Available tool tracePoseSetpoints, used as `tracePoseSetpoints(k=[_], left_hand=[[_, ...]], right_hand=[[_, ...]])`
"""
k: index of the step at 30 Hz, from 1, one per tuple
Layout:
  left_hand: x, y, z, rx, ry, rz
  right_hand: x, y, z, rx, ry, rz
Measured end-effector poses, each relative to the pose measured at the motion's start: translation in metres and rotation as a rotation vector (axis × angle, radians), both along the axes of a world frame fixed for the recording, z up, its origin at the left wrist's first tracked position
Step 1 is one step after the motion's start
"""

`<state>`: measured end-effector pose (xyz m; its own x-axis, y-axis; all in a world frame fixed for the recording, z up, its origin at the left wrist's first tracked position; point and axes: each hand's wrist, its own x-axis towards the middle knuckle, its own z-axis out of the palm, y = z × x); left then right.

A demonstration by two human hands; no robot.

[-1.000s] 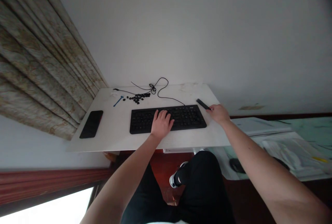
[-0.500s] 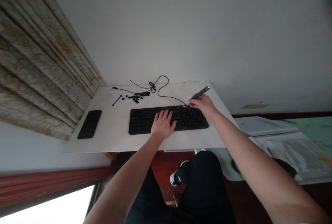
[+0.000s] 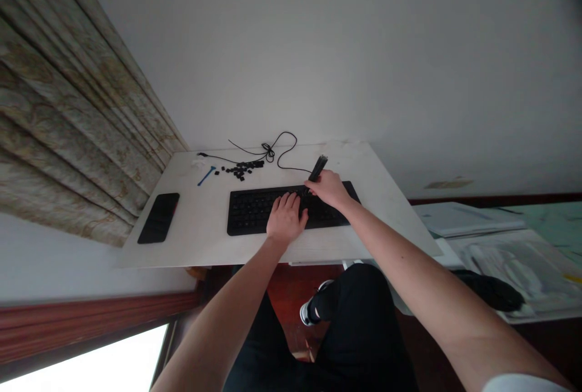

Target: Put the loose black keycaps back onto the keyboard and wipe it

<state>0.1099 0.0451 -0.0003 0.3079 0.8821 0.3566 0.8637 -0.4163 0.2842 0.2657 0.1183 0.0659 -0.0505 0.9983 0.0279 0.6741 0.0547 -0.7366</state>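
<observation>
dark stick-shaped tool (image 3: pixel 317 168), slim and straight, is clamped in the right grip (image 3: pixel 330 188), above the keyboard (image 3: pixel 249 213), a flat black oblong on the pale, smooth bench (image 3: pixel 204 240). the left grip (image 3: pixel 285 219) lies palm down on the keyboard, fingers slightly apart. beyond them sit small square black keycaps (image 3: pixel 239 170), a thin blue tool (image 3: pixel 206 176) and a looped black cord (image 3: pixel 268 152). compared with half a second ago, the dark tool stands steeper and farther left, nearer the left grip, which keeps its place.
</observation>
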Motion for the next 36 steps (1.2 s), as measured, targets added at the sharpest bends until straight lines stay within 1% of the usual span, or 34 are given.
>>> tracePoseSetpoints(k=[2, 5, 9, 12, 15, 19, 21, 23, 27, 29, 32, 34, 36], left_hand=[[0.000, 0.000, 0.000, 0.005, -0.004, 0.001], [0.000, 0.000, 0.000, 0.004, -0.008, -0.001], [-0.001, 0.000, 0.000, -0.003, -0.021, -0.004], [-0.002, -0.001, 0.000, -0.005, -0.021, -0.009], [-0.002, -0.001, 0.001, -0.007, -0.021, -0.015], [-0.001, 0.006, 0.008, -0.045, -0.053, 0.023], [0.000, 0.013, 0.014, -0.079, -0.054, 0.054], [0.001, 0.022, 0.019, -0.110, -0.021, 0.059], [0.002, 0.037, 0.025, -0.143, 0.026, 0.042], [0.003, 0.041, 0.025, -0.168, 0.015, 0.070], [0.004, 0.044, 0.023, -0.190, 0.002, 0.098], [0.004, 0.043, 0.021, -0.175, 0.011, 0.089], [0.004, 0.043, 0.020, -0.165, 0.021, 0.080]], right_hand=[[-0.003, -0.002, 0.006, 0.023, -0.088, 0.004], [-0.008, -0.006, 0.013, 0.011, -0.155, 0.010], [-0.011, -0.007, 0.015, -0.007, -0.191, 0.051], [-0.008, -0.002, 0.010, -0.013, -0.165, 0.119], [0.000, 0.004, 0.001, -0.039, -0.062, 0.194], [0.007, 0.003, -0.010, -0.042, 0.061, 0.253], [0.006, -0.002, -0.014, -0.017, 0.082, 0.218], [0.001, -0.006, -0.014, 0.009, 0.052, 0.149], [-0.014, -0.004, -0.007, 0.062, -0.155, 0.035], [-0.020, 0.001, -0.002, 0.056, -0.257, 0.020], [-0.027, 0.009, 0.004, -0.016, -0.359, 0.023], [-0.029, 0.011, 0.005, -0.027, -0.381, 0.013], [-0.028, 0.010, 0.003, 0.001, -0.345, 0.026]])
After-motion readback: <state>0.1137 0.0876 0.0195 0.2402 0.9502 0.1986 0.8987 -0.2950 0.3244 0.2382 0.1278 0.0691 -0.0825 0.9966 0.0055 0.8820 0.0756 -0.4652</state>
